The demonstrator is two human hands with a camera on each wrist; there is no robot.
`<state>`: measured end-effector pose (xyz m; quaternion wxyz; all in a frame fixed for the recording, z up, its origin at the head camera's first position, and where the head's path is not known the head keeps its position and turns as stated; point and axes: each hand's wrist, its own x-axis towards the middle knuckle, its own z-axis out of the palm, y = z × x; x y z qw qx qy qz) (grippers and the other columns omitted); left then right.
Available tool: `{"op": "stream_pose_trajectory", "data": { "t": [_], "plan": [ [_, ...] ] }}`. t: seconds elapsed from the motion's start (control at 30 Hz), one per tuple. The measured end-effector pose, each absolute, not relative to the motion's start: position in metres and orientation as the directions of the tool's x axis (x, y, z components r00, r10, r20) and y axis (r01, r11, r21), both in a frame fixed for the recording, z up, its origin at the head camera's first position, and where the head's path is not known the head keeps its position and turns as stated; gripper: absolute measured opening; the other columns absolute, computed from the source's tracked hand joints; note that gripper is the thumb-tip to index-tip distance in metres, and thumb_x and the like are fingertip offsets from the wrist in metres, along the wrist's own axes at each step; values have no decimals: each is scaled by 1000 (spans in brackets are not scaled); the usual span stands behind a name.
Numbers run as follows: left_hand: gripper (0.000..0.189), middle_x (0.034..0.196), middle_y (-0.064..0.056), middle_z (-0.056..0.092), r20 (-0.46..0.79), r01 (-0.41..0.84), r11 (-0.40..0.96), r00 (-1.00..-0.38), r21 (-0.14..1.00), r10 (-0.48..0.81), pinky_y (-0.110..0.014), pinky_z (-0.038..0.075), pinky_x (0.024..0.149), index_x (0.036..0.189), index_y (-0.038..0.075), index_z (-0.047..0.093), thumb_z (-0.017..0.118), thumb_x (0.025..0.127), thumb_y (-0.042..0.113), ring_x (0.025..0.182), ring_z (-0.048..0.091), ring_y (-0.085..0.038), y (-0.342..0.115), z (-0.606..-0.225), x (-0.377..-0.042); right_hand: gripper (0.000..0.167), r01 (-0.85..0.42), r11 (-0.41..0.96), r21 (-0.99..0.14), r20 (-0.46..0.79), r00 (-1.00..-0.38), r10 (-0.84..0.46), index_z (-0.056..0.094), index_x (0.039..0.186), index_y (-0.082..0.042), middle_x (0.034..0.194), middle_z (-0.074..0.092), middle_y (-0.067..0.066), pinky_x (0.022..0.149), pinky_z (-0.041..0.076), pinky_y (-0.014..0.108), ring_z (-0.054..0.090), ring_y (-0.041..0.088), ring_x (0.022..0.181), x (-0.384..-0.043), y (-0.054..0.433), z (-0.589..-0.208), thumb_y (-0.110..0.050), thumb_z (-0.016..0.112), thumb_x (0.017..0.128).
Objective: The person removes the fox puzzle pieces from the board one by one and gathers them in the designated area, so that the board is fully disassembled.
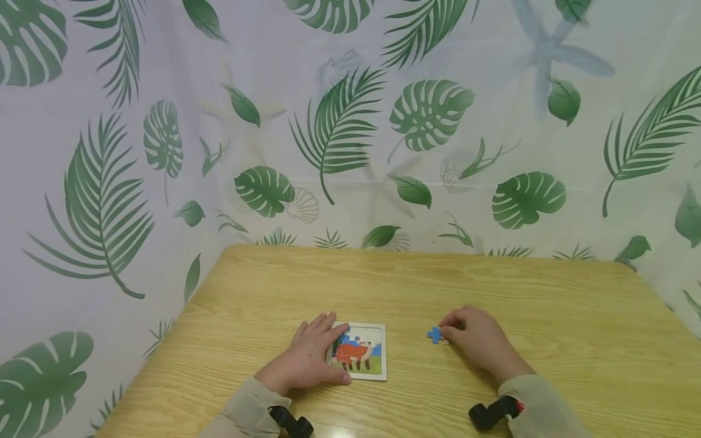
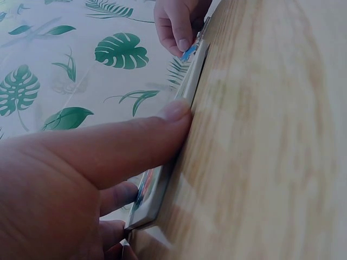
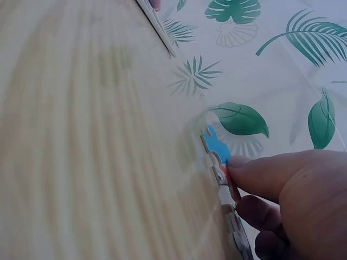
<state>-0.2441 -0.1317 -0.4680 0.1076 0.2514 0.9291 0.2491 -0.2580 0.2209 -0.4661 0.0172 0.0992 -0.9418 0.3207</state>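
A square jigsaw puzzle (image 1: pixel 358 356) in a pale frame lies on the table, showing a red-and-white animal with dark legs. My left hand (image 1: pixel 309 359) rests over its left side, fingers spread and fairly straight, the thumb touching the near edge of the frame (image 2: pixel 154 208). Right of the puzzle, my right hand (image 1: pixel 479 340) pinches a blue puzzle piece (image 1: pixel 435 335) between thumb and fingers. In the right wrist view this puzzle piece (image 3: pixel 217 145) shows blue, with orange and white beside the thumb. The palm side of the right hand is hidden from the head view.
The wood-grain table (image 1: pixel 493 280) reaches back to a white leaf-print curtain (image 1: pixel 361 219). Beyond the right fingers, low in the right wrist view, more thin pieces (image 3: pixel 234 230) lie near the hand. Each wrist wears a black camera (image 1: pixel 495 412).
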Motion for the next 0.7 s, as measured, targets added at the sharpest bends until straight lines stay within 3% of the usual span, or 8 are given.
{"op": "stream_pose_trajectory", "data": {
  "t": [0.23, 0.7],
  "plan": [
    [99, 158, -11, 15, -78, 412, 752, -851, 514, 519, -57, 1, 111, 151, 23, 33, 73, 70, 64, 145, 6, -29, -131, -468, -244, 5, -211, 798, -564, 125, -977, -171, 72, 85, -27, 88, 57, -5, 76, 45, 38, 53, 14, 83, -262, 222, -476, -28, 69, 89],
    [98, 158, -11, 14, -78, 412, 747, -849, 521, 523, -56, -1, 111, 151, 23, 33, 73, 70, 63, 145, 5, -29, -132, -468, -244, 5, -245, 805, -541, 159, -969, -189, 69, 84, -25, 84, 55, -6, 73, 44, 38, 51, 12, 78, -260, 221, -475, -27, 69, 89]
  ]
}}
